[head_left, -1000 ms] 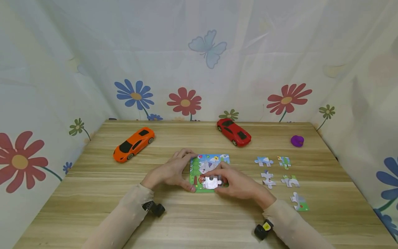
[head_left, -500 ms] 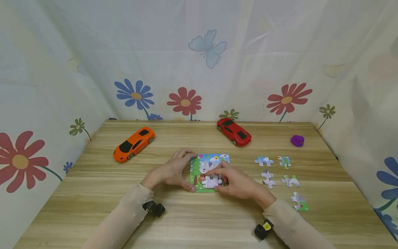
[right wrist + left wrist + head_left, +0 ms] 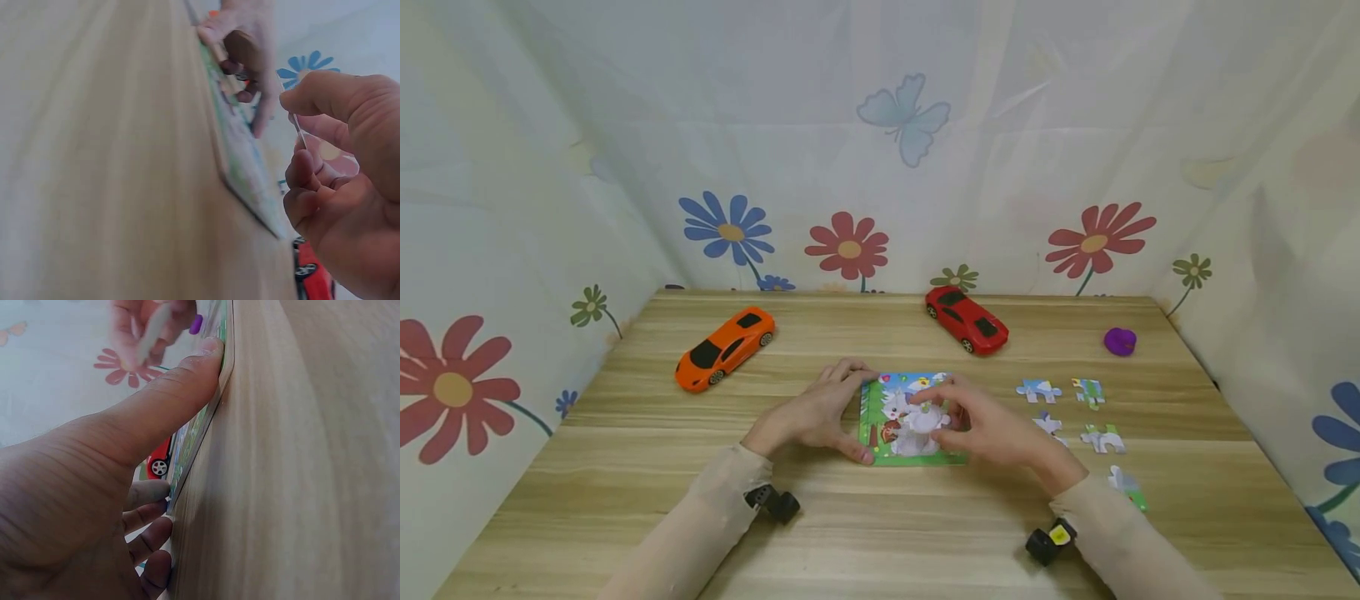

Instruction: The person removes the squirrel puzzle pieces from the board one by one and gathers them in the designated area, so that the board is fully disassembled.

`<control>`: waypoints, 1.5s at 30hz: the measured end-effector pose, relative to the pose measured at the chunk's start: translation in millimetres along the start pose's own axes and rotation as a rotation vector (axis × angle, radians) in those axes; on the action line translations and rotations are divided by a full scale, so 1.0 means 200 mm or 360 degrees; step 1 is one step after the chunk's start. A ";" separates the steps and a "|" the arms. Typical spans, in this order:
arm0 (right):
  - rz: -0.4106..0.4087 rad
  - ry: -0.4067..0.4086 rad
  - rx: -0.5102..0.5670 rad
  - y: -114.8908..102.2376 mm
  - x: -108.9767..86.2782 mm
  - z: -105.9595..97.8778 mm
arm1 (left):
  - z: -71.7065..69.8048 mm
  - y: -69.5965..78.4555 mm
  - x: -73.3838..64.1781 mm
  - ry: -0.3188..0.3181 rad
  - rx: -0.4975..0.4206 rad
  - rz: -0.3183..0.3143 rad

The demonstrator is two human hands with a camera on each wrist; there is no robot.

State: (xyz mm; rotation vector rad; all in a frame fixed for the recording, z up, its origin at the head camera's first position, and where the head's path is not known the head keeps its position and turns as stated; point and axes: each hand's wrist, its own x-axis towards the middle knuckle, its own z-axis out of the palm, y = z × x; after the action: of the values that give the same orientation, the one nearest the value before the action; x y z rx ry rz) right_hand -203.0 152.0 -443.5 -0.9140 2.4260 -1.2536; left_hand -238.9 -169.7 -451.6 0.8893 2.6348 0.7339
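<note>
My left hand (image 3: pixel 823 412) holds the left side of a small puzzle board (image 3: pixel 880 459), thumb at the near corner and fingertips at the far one. The board shows a white cartoon animal on green. In the left wrist view the thumb (image 3: pixel 169 394) presses on the board's edge. My right hand (image 3: pixel 992 429) pinches a pale puzzle piece (image 3: pixel 931 417) between thumb and fingers, over the board's right half. From the right wrist view, the piece (image 3: pixel 301 132) appears edge-on and raised off the board (image 3: pixel 244 169), which is blurred there.
Several loose puzzle pieces (image 3: pixel 1103 438) lie on the table to the right, one partly behind the right wrist. An orange toy car (image 3: pixel 725 350) stands at the back left, a red toy car (image 3: pixel 966 321) behind the board. A small purple object (image 3: pixel 1120 341) sits at the far right.
The right hand has lifted the puzzle piece from low over the board and drawn it up and to the right. The left hand keeps its place on the board.
</note>
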 end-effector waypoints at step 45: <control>-0.0015 0.0478 -0.0244 0.14 -0.67 -0.40 | 0.00 -0.01 -0.01 -0.0005 0.0005 -0.0011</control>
State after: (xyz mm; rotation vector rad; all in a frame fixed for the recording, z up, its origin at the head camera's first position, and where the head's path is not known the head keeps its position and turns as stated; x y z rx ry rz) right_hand -150.9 301.4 -426.5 -0.8272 2.7866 -1.3047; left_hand -238.4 -171.8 -452.2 0.8806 2.6361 0.7260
